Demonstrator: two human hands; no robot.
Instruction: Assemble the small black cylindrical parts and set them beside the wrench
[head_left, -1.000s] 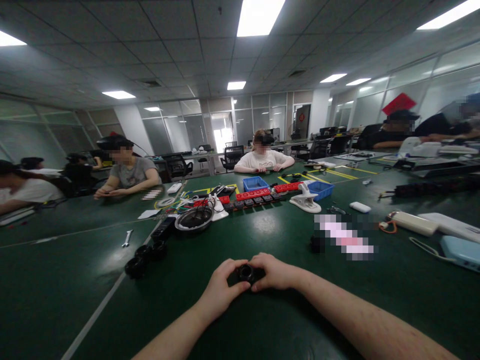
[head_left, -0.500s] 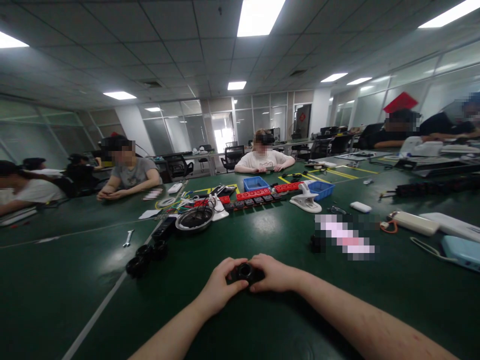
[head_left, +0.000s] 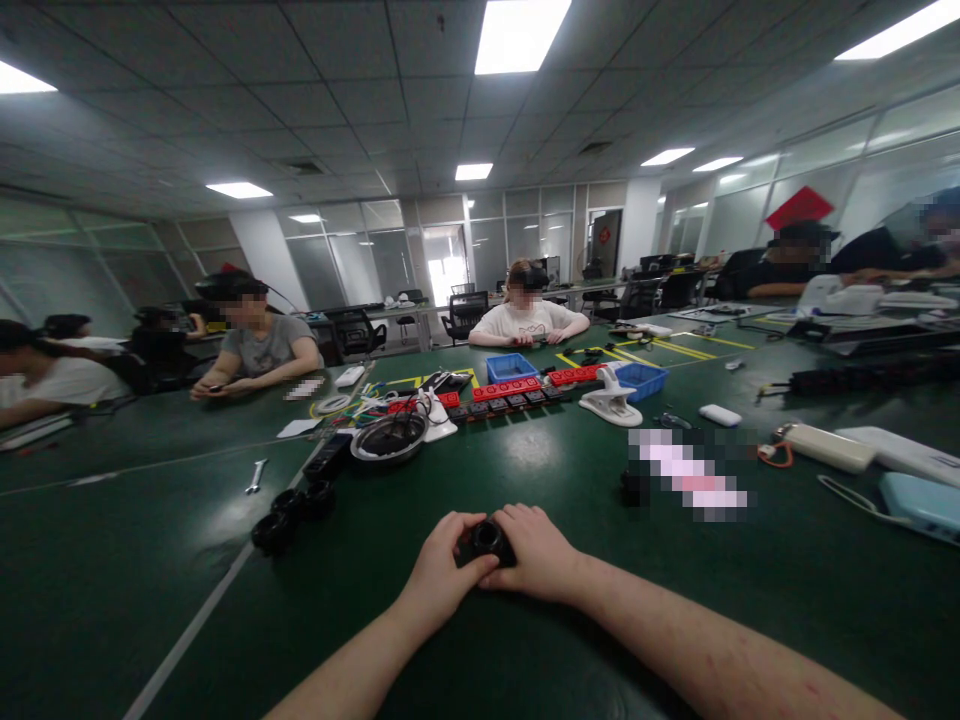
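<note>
A small black ring-shaped part (head_left: pixel 487 538), with a round hole in its top, sits between my hands just above or on the green table. My left hand (head_left: pixel 441 565) is closed on its left side, thumb in front and fingers behind. My right hand (head_left: pixel 538 552) wraps round it from the right, and its fingers hide that side and part of the back. The thumbs meet in front of the part. To the left lie several similar black round parts (head_left: pixel 274 533) in a cluster.
A wrench (head_left: pixel 256 476) lies at left. Beyond are a round metal dish (head_left: pixel 388 440), red power strips (head_left: pixel 507 387), a blue tray (head_left: pixel 511 366) and a white clamp stand (head_left: pixel 611 400). A pale blue case (head_left: pixel 924 505) lies right. Co-workers sit round the green table (head_left: pixel 570 660).
My right hand has shifted slightly left and closed further over the black part, covering more of its right side. The part has moved slightly left and up in view.
</note>
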